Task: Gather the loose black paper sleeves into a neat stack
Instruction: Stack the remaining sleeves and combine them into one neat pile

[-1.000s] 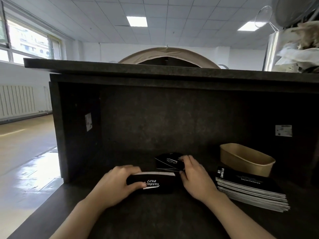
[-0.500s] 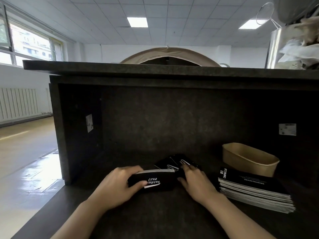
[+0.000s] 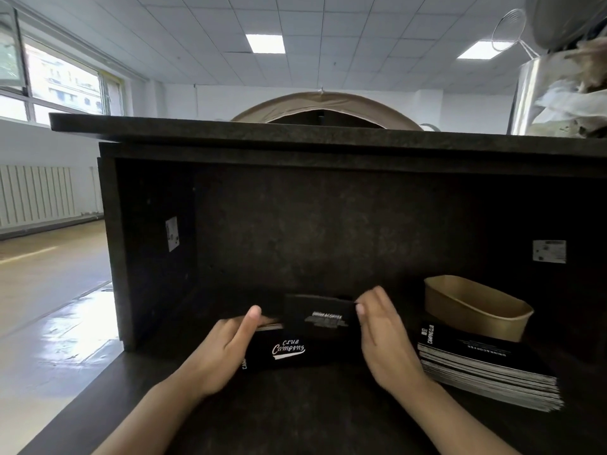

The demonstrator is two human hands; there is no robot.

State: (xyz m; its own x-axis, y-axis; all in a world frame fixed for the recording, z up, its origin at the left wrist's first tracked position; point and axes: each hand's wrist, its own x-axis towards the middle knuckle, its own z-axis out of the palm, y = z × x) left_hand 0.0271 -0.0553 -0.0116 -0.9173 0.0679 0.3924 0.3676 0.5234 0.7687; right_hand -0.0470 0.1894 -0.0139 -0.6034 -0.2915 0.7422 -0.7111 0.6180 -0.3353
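L→R, head view. L hand (image 3: 218, 349): fingers near straight, thumb up, flat against the left end of the sleeve stack (image 3: 282, 351) ("Club Camping" face toward viewer); grip spread, not curled round anything. Stack lies on the tabletop (image 3: 295, 408), long axis left–right, directly between the two hands. Just behind it and a little right, a single sleeve (image 3: 320, 315) stands lifted, long axis also left–right, its right end at the R fingertips (image 3: 360, 308); whether pinched or only touched cannot be told. R hand (image 3: 382, 336): fingers extended, relaxed. R hand is the nearer to the sleeve; stack lies forward and down-left of it. Judged next: lower sleeve onto stack, then square the ends. Far right: bigger finished pile (image 3: 486, 366), well apart; brown tray (image 3: 476, 307) behind it.
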